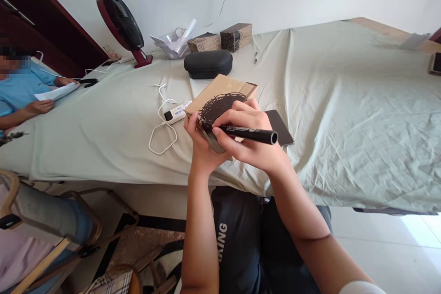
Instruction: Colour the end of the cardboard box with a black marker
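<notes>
A brown cardboard box [217, 88] is tilted up near the table's front edge, with a dark, scribbled black oval on the face toward me. My left hand [203, 147] grips the box at its lower left corner, thumb along the edge. In my right hand [250, 131] is a black marker [255, 134], pinched between thumb and fingers, its tip end at the box's near edge. Part of the right hand rests over the box and hides some of the drawing. Behind that hand lies a dark flat object [280, 127] on the cloth.
Behind the box are a black zip case [208, 64], two cardboard boxes [237, 36], a clear plastic basket [174, 46] and a fan [122, 23]. A white power strip [177, 112] with a cable lies left. Another person [25, 92] holds paper at the far left.
</notes>
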